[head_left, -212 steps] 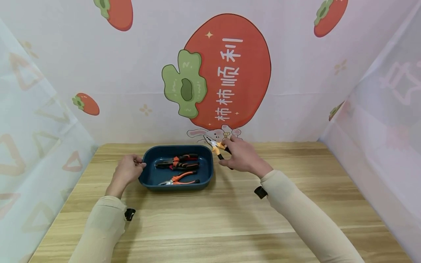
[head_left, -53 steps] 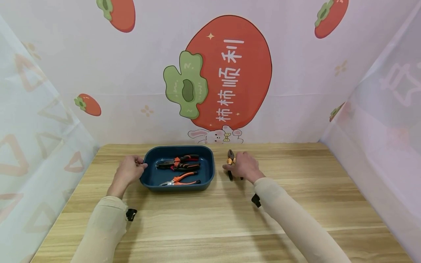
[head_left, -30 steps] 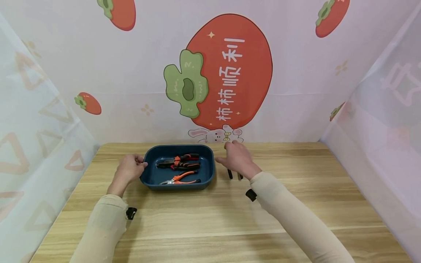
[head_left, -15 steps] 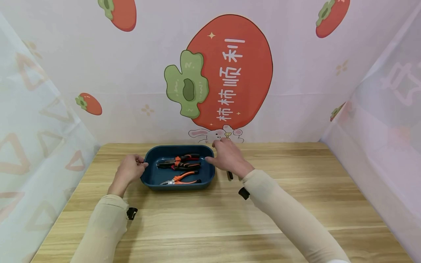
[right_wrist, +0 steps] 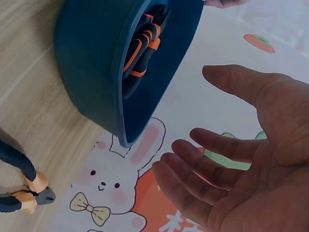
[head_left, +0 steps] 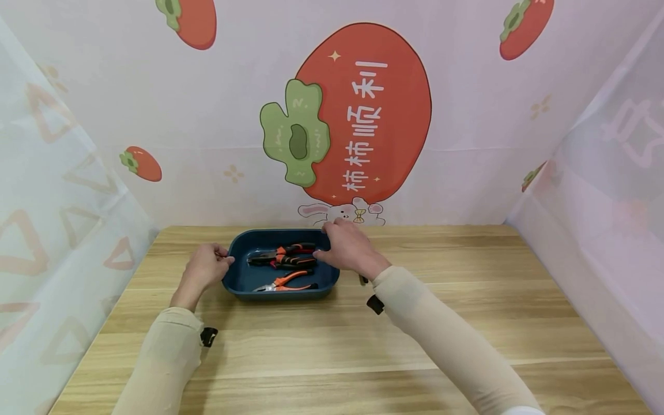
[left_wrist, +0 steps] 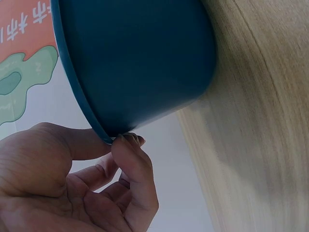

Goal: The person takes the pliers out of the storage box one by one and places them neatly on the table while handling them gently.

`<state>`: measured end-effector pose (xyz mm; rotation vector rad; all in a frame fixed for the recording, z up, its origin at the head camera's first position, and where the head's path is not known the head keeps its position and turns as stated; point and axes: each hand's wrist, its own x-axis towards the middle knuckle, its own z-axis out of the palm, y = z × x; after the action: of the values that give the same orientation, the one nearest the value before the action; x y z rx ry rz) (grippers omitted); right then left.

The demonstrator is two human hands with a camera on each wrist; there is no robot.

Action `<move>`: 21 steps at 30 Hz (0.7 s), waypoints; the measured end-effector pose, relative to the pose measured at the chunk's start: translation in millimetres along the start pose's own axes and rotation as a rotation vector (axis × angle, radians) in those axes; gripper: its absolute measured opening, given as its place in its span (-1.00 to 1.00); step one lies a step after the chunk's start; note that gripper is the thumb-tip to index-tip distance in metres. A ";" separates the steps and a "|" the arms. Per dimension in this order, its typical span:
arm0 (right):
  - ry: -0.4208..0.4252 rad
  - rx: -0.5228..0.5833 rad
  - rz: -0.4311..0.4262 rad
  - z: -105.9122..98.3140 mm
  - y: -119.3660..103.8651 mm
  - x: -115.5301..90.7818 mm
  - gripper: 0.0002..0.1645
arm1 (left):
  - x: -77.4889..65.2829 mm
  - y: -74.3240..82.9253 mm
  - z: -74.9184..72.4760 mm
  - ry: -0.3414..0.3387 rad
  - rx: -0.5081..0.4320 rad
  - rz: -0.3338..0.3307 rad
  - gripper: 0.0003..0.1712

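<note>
My left hand pinches the left rim of a dark blue tray, thumb and finger meeting at the edge in the left wrist view. Inside the tray lie black-and-orange pliers, together with orange-handled pliers nearer the front. Above the tray's right end hovers my right hand, fingers spread and holding nothing, as the right wrist view shows. Pliers with yellow-and-black handles lie on the table to the tray's right; in the head view my right hand and wrist hide most of them.
The wooden table carries the tray near its back edge. Behind it hangs a white cloth printed with persimmons and a rabbit, and similar cloth encloses both sides.
My right hand, which earlier held the yellow-and-black pliers in the air, has laid them on the table, let go and moved left over the tray. My left hand has stayed at the rim.
</note>
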<state>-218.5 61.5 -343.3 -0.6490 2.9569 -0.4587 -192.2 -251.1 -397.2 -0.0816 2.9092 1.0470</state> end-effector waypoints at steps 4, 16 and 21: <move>-0.009 -0.011 -0.014 2.6 -3.5 3.3 -0.29 | -0.3 0.2 -0.3 -0.006 -0.006 -0.004 -0.70; -0.028 0.019 -0.033 9.7 -9.3 5.0 -0.28 | 0.6 -0.4 0.1 0.013 -0.002 0.012 -0.71; -0.043 0.007 -0.037 13.3 -10.5 6.3 -0.27 | 0.5 -0.7 0.2 0.007 -0.001 0.003 -0.71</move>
<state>-218.2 46.1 -352.8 -0.7046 2.9069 -0.4516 -192.6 -251.6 -397.9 -0.0819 2.9161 1.0512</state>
